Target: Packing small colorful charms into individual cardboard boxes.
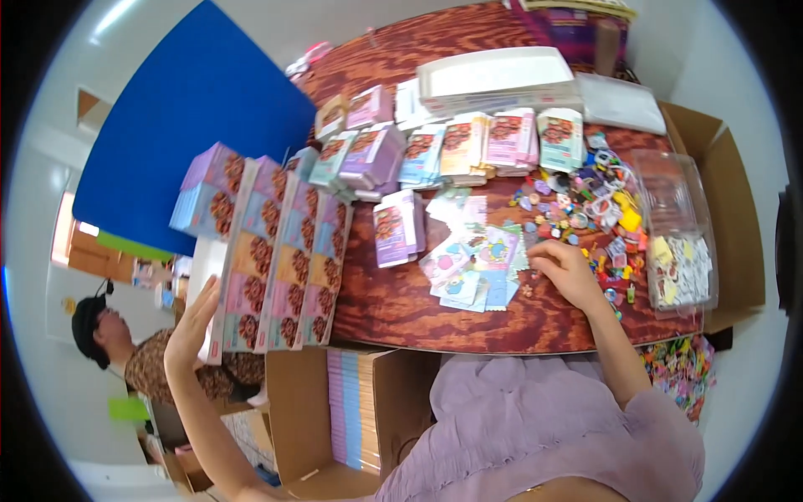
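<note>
1. Left hand [192, 325], fingers outstretched, lies against the leftmost white tray [207, 258] of small boxes [199, 205].
2. Right hand [569, 272], fingers curled, grip unclear, is between patterned cards [456, 261] and trinkets [617, 205] on the table [385, 311].

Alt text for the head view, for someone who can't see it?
A person's left hand is at the outer edge of a partly filled white tray beside rows of pastel boxes, while the right hand is between patterned cards and colourful trinkets on a red-brown table. More pastel packs sit beyond the cards.
</note>
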A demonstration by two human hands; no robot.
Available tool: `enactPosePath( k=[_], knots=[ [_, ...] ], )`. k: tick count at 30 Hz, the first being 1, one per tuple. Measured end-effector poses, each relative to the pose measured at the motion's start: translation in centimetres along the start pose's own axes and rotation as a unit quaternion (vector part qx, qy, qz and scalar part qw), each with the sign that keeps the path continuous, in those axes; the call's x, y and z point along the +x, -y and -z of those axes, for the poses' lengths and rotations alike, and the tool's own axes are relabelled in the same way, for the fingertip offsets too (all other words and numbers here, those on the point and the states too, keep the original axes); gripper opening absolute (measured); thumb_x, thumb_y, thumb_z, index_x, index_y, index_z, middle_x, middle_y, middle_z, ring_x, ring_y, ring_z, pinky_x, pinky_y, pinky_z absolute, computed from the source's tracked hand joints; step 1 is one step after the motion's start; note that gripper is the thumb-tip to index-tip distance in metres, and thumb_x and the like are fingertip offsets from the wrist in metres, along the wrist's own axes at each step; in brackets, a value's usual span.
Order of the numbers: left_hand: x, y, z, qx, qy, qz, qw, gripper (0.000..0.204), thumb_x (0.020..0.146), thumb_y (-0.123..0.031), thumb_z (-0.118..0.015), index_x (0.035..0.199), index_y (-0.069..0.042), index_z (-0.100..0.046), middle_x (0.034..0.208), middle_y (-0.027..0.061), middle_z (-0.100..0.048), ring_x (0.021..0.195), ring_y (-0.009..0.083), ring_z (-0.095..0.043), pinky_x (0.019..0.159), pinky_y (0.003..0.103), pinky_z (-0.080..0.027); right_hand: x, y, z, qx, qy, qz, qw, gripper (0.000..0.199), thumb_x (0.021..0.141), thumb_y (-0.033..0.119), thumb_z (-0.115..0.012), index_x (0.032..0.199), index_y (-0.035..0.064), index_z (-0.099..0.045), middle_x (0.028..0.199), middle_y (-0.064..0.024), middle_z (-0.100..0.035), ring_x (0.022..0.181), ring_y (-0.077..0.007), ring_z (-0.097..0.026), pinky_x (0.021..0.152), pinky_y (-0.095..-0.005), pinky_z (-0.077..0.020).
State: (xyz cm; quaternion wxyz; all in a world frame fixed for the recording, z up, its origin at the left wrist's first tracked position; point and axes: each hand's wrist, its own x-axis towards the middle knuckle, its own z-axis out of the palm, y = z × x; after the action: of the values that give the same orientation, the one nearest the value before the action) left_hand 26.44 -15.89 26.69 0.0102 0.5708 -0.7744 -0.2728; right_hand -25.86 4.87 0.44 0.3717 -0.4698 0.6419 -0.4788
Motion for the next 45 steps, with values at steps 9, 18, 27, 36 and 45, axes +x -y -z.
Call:
enactPosePath(
  k=[9,18,27,36,45],
  knots=[
    [7.4,2.2,0.9,-0.018,-0.184,0.083,0.979,0.029,0.084,-0.016,-0.057,0.108,-0.003,-0.065,0.107,0.0106,-0.068,0.097,0.0266,-0.064,0.084,0.038,-0.049,-2.3,1.2,-0.3,-0.018,0.015,0.016,1.0,0.017,0.091,0.007,-0.062,0.104,-0.0032,-0.067,0.094,-0.0075,-0.069,0.085,-0.0138,-0.064,0.076,-0.0275,-0.0491],
    [8.7,1.3,-0.8,0.235,-0.279,-0.03,0.931,0.029,0.084,-0.022,-0.064,0.109,-0.007,-0.061,0.104,0.0186,-0.067,0.1,0.039,-0.063,0.086,0.042,-0.048,-5.4,1.3,-0.3,-0.012,0.002,0.04,0.999,0.016,0.091,0.008,-0.062,0.102,-0.0009,-0.068,0.092,-0.0103,-0.071,0.082,-0.0163,-0.067,0.073,-0.0285,-0.0501],
    [9.2,-18.0,-15.1,-0.004,-0.397,-0.283,0.873,0.022,0.093,-0.012,-0.06,0.114,-0.006,-0.065,0.091,0.0104,-0.069,0.087,0.0189,-0.066,0.079,0.034,-0.051,-6.7,-0.9,-1.1,-0.009,-0.025,0.028,0.999,0.017,0.09,0.013,-0.062,0.101,0.0008,-0.068,0.096,-0.0119,-0.071,0.089,-0.0247,-0.067,0.077,-0.0341,-0.0509],
    [29.0,-25.6,-34.5,0.031,-0.234,-0.134,0.962,0.057,0.088,-0.044,-0.065,0.121,0.002,-0.057,0.117,0.0281,-0.059,0.112,0.0438,-0.053,0.09,0.052,-0.046,-2.8,0.4,-1.0,-0.101,0.02,0.088,0.991,0.015,0.089,0.012,-0.063,0.1,0.0026,-0.067,0.094,-0.0116,-0.067,0.092,-0.029,-0.063,0.08,-0.039,-0.0491],
    [30.6,-25.7,-37.8,0.066,-0.269,-0.129,0.952,0.059,0.081,-0.043,-0.071,0.12,-0.001,-0.055,0.121,0.0243,-0.055,0.115,0.0418,-0.05,0.097,0.053,-0.04,16.2,-0.1,-0.5,-0.424,-0.179,0.278,0.843,0.052,0.081,0.026,-0.073,0.126,0.0053,-0.059,0.138,-0.0132,-0.052,0.134,-0.0311,-0.041,0.11,-0.0503,-0.0327]
  ],
)
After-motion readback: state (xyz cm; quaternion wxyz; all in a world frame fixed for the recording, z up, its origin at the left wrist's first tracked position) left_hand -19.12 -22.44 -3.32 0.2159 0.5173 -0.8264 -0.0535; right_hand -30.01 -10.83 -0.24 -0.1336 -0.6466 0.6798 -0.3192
